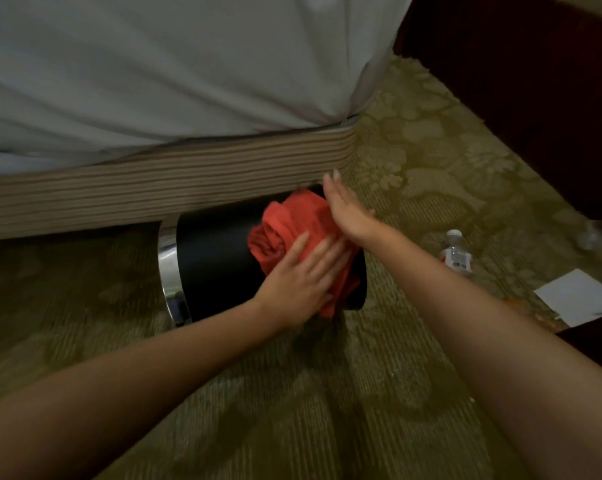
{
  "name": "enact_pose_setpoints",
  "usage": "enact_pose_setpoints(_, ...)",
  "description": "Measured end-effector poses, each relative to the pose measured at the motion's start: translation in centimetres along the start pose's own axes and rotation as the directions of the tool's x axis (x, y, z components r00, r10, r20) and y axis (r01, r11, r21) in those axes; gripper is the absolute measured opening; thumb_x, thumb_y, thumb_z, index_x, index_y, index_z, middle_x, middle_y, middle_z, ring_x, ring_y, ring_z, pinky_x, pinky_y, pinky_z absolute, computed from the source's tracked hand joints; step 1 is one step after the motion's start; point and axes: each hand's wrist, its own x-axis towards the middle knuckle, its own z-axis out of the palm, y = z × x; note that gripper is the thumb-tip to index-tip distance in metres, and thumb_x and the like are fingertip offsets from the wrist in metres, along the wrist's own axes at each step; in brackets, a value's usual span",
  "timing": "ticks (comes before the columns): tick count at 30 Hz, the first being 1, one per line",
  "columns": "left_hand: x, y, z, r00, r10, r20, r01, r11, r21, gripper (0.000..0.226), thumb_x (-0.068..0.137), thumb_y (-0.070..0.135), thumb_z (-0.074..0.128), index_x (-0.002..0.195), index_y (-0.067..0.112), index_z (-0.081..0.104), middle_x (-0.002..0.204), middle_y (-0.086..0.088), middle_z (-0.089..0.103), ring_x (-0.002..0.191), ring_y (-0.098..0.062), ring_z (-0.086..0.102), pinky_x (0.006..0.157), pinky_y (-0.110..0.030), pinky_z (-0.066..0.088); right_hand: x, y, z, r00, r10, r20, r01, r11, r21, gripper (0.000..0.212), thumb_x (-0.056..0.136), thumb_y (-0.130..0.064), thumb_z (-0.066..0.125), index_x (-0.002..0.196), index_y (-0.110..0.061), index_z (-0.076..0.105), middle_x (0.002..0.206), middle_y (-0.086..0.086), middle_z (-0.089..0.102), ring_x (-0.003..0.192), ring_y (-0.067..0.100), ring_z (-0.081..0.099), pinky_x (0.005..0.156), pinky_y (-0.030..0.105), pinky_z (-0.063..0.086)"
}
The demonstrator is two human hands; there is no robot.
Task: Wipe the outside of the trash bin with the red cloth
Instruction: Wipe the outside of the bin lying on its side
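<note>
While sideways, black chrome-rimmed trash bin [216, 258]

Bin [213, 258] black, chrome rim band. Cloth [285, 226] red. Carpet [413, 161] olive-gold, floral pattern. Bed base [154, 178] tan with brown stripes, sheet [171, 64] white. Paper [579, 294] white.

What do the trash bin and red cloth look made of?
Trash bin: matte black wall, dull even sheen, painted metal or plastic, cannot tell which. Its end band: mirror-bright, likely polished metal. Red cloth: soft fabric, bunched into folds, faintly ribbed.
</note>
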Motion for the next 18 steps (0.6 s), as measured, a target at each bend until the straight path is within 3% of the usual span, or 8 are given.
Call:
enact_pose_setpoints(3, 3.0, -1.1, -1.0, 0.973, -0.198, 0.114, 0.219, 0.951, -0.217, 0.071, 0.094, 0.050, 0.026, 0.148, 0.006, 0.010, 0.156, -0.015, 0.010, 0.145, -0.026, 0.004, 0.113, -0.051, -0.002, 0.5, 0.0, 0.1, 1.000, -0.012, -0.004, 0.013, 0.997, 0.079, 0.061, 0.098, -0.052, 0.012, 0.150, -0.021, 0.004, 0.158, 0.000, 0.006, 0.145, 0.016, 0.001, 0.114, 0.053, -0.008)
enact_pose_setpoints(5, 4.1, -0.8, -1.1, 0.959, -0.259, 0.116, 0.279, 0.936, -0.213, 0.069, 0.096, 0.049, 0.021, 0.148, 0.006, 0.009, 0.156, -0.016, 0.005, 0.145, -0.027, 0.000, 0.113, -0.053, -0.001, 0.6, 0.0, 0.1, 1.000, -0.028, -0.002, 0.028, 0.993, 0.112, 0.062, 0.098, -0.051, 0.012, 0.150, -0.018, 0.003, 0.158, 0.002, 0.006, 0.145, 0.016, 0.000, 0.115, 0.051, -0.004)
enact_pose_setpoints(10, 2.0, 0.7, -0.5, 0.989, -0.133, 0.067, 0.138, 0.987, -0.084, 0.072, 0.097, 0.047, 0.021, 0.146, 0.001, -0.003, 0.155, -0.020, -0.003, 0.143, -0.033, -0.010, 0.109, -0.058, -0.011, 0.1, 0.4, 0.1, 1.000, -0.019, -0.006, 0.019, 0.998, 0.053, 0.064, 0.096, -0.057, 0.012, 0.150, -0.025, 0.002, 0.158, -0.006, 0.009, 0.145, 0.015, 0.003, 0.112, 0.056, -0.010)
enact_pose_setpoints(13, 1.0, 0.3, -0.7, 0.996, -0.037, 0.084, 0.047, 0.992, -0.116, 0.077, 0.095, 0.050, 0.025, 0.146, 0.003, -0.009, 0.155, -0.018, -0.008, 0.142, -0.031, -0.015, 0.107, -0.055, -0.018, -0.2, 0.6, 0.2, 1.000, -0.018, -0.006, 0.018, 0.997, 0.070, 0.063, 0.096, -0.057, 0.011, 0.150, -0.027, 0.003, 0.158, -0.007, 0.009, 0.145, 0.014, 0.004, 0.111, 0.056, -0.012)
enact_pose_setpoints(18, 0.9, -2.7, -1.9, 0.985, -0.162, 0.059, 0.172, 0.953, -0.250, 0.075, 0.090, 0.057, 0.024, 0.149, 0.016, 0.005, 0.158, -0.007, 0.005, 0.145, -0.023, -0.002, 0.108, -0.054, -0.016, 0.1, -0.5, -0.7, 1.000, -0.017, -0.001, 0.016, 0.924, 0.381, 0.060, 0.100, -0.045, 0.010, 0.150, -0.013, 0.015, 0.157, 0.003, 0.012, 0.145, 0.014, 0.009, 0.118, 0.042, 0.002)
